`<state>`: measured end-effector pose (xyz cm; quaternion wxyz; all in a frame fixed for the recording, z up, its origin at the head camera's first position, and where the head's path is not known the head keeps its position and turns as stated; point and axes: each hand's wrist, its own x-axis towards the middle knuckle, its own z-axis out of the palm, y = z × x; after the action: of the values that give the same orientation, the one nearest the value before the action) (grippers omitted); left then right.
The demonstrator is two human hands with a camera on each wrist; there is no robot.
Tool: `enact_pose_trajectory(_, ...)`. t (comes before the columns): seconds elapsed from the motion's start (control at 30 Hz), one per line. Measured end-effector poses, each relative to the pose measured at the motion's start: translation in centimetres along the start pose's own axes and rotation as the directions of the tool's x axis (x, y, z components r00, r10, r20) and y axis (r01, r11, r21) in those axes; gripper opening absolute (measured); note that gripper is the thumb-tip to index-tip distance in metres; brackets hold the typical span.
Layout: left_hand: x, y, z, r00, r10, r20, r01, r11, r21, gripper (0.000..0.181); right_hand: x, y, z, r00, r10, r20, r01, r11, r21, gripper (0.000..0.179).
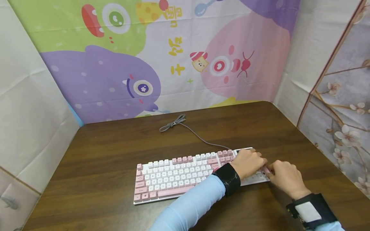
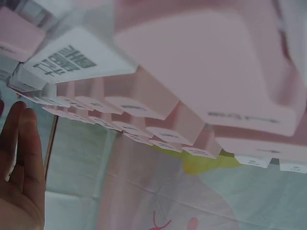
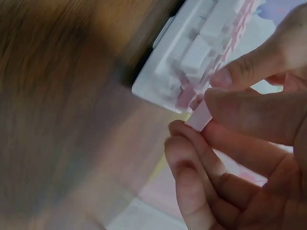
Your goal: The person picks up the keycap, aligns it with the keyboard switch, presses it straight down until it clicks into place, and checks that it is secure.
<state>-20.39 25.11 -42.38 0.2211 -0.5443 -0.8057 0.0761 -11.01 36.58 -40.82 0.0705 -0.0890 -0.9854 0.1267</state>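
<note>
A pink and white keyboard lies across the table. At its right end, my right hand pinches a small pink keycap between thumb and fingers, just off the keyboard's corner in the right wrist view. Over the number pad lies my left hand, its thumb close against the right thumb. Whether the left hand also grips the keycap is hidden. Pink keys fill much of the left wrist view, where fingers show at the left edge.
A grey cable runs from the keyboard's back edge to a tied bundle. Brown wooden table surrounds the keyboard. A cartoon-print cloth hangs behind, with pale cloth at the left and a flowered panel at the right.
</note>
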Motion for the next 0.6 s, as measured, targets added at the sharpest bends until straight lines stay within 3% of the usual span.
enact_pose_trajectory(0.13,-0.3,0.3,-0.3,0.996,0.049,0.069,-0.045,0.997,-0.068,0.025,0.2,0.6,0.0,0.998,0.038,0.045,-0.04,0.998,0.053,0.011)
enact_pose_trajectory(0.27,-0.7,0.6,-0.6,0.991,0.1,0.09,-0.087,0.987,-0.135,0.027,0.3,1.1,0.1,0.996,0.057,0.067,-0.062,0.994,0.086,0.009)
enact_pose_trajectory(0.6,-1.6,0.3,-0.6,0.989,0.11,0.104,-0.099,0.99,-0.098,0.026,0.5,0.8,0.1,0.995,0.056,0.077,-0.063,0.995,0.081,0.005)
